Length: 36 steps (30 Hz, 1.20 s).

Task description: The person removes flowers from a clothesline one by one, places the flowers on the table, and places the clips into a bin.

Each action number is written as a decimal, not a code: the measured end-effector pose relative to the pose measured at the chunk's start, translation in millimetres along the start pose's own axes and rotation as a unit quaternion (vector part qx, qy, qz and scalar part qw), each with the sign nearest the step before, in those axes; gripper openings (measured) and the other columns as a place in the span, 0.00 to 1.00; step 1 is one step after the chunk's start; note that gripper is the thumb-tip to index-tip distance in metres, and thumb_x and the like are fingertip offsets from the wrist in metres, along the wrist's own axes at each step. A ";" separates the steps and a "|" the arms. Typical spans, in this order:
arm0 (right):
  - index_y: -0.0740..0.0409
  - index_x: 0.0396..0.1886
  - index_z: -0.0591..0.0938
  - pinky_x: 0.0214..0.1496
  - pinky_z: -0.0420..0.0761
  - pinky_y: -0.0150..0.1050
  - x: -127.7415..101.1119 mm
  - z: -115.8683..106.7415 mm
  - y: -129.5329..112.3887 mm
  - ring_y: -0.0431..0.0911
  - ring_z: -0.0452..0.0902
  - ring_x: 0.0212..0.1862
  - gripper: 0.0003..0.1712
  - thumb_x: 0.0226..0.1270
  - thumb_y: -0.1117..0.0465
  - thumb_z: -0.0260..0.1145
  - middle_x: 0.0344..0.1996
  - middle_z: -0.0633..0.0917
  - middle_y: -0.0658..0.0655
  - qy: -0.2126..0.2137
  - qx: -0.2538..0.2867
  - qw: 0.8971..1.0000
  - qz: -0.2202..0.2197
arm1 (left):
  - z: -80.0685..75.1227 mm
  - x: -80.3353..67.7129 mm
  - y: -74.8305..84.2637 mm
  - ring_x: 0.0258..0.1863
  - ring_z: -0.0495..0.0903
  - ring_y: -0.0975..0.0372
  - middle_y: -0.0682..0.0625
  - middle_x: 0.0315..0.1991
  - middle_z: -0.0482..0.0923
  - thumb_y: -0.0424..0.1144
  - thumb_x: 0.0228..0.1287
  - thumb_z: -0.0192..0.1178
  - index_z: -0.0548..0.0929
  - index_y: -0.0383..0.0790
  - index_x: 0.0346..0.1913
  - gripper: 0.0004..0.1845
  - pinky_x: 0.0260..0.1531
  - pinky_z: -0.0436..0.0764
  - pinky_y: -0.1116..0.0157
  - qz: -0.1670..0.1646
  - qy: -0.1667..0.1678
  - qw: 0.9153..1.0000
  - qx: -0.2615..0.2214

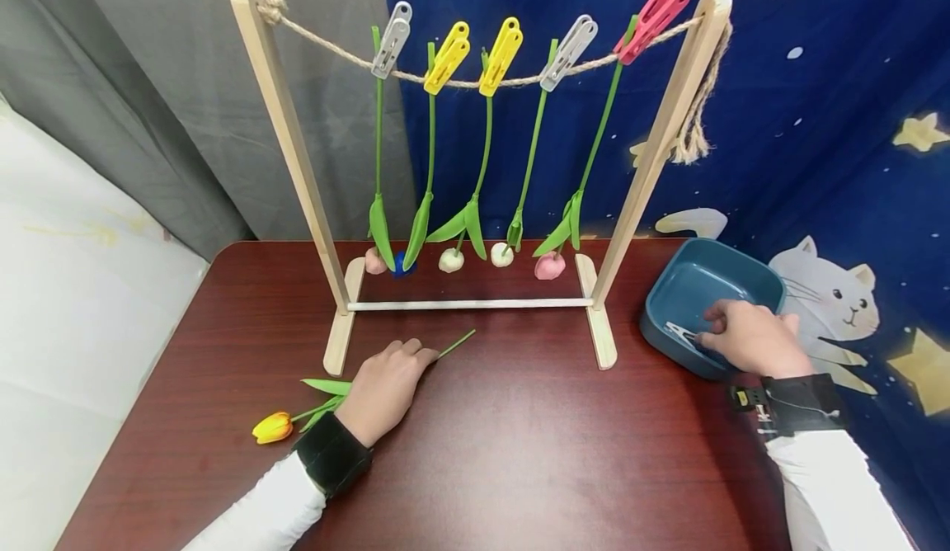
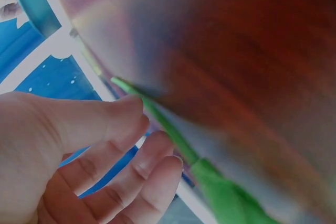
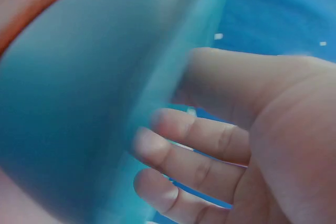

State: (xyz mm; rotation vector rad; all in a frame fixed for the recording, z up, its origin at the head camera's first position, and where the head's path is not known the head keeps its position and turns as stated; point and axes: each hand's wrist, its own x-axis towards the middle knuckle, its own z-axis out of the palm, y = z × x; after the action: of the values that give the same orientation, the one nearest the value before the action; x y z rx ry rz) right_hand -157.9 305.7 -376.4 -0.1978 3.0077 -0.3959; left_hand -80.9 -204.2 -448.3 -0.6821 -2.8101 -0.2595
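My left hand (image 1: pixel 387 386) pinches the green stem (image 2: pixel 168 127) of a yellow-orange tulip (image 1: pixel 272 428) low over the table, its bloom pointing left. Thumb and fingertips meet at the stem near its cut end. My right hand (image 1: pixel 757 338) reaches into a blue-green box (image 1: pixel 671 283), fingers bent down beside a white clothespin (image 1: pixel 679 335). The box wall hides those fingertips in the right wrist view, so whether they grip the clothespin cannot be made out. Several tulips hang bloom-down from a rope (image 1: pixel 334 46), held by grey, yellow and red clothespins (image 1: pixel 651 23).
A wooden frame (image 1: pixel 285 147) holds the rope, its feet and white crossbar (image 1: pixel 475 304) on the dark red table (image 1: pixel 519 452). A grey curtain (image 1: pixel 185 81) and a blue star-patterned curtain (image 1: pixel 839 163) hang behind. A white surface (image 1: pixel 74 287) lies at left.
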 end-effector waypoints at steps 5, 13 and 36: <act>0.69 0.57 0.83 0.42 0.59 0.64 -8.7 -22.3 -24.2 0.67 0.80 0.48 0.25 0.70 0.55 0.74 0.45 0.88 0.69 0.029 -0.016 0.999 -0.022 | -17.5 0.8 -1.0 0.39 0.83 0.57 0.51 0.38 0.82 0.28 0.67 0.72 0.89 0.41 0.54 0.15 0.33 0.87 0.59 -0.007 0.034 0.999 -0.025; 0.62 0.56 0.86 0.38 0.70 0.52 -27.0 -64.3 -85.1 0.56 0.84 0.42 0.22 0.68 0.56 0.77 0.40 0.90 0.60 0.122 -0.019 0.983 -0.135 | -58.2 6.7 -0.7 0.46 0.86 0.53 0.47 0.45 0.86 0.33 0.61 0.79 0.87 0.39 0.59 0.23 0.42 0.88 0.56 -0.021 0.098 0.993 -0.062; 0.61 0.51 0.89 0.42 0.72 0.40 -21.4 -156.9 -269.5 0.48 0.79 0.42 0.15 0.69 0.61 0.77 0.42 0.88 0.57 0.307 0.047 0.868 -0.387 | -122.2 50.6 -5.9 0.44 0.80 0.49 0.37 0.49 0.80 0.30 0.71 0.70 0.81 0.30 0.65 0.22 0.43 0.81 0.55 -0.056 0.376 0.907 -0.181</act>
State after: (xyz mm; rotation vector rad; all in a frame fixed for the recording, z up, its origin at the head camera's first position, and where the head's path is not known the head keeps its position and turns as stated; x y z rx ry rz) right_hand -124.2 90.0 -152.9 -1.5701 3.3310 -0.7867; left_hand -104.4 -215.4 -318.6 -0.3657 -2.0634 -0.8725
